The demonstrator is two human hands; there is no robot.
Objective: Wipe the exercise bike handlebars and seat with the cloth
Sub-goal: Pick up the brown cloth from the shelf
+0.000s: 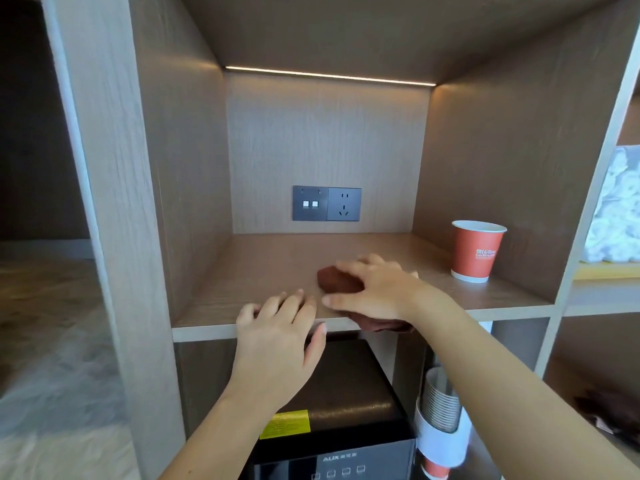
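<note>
A dark brown cloth (337,280) lies on a wooden shelf (263,268) of an open cabinet, one end hanging over the front edge. My right hand (375,289) lies on top of the cloth with fingers spread over it and thumb stretched left. My left hand (277,327) rests at the shelf's front edge, fingers straight on the board, holding nothing. No exercise bike is in view.
An orange paper cup (476,251) stands at the shelf's right. A grey socket panel (326,203) is on the back wall. Below sit a black appliance (332,410) and a stack of paper cups (441,410). A white tissue pack (614,209) is at right.
</note>
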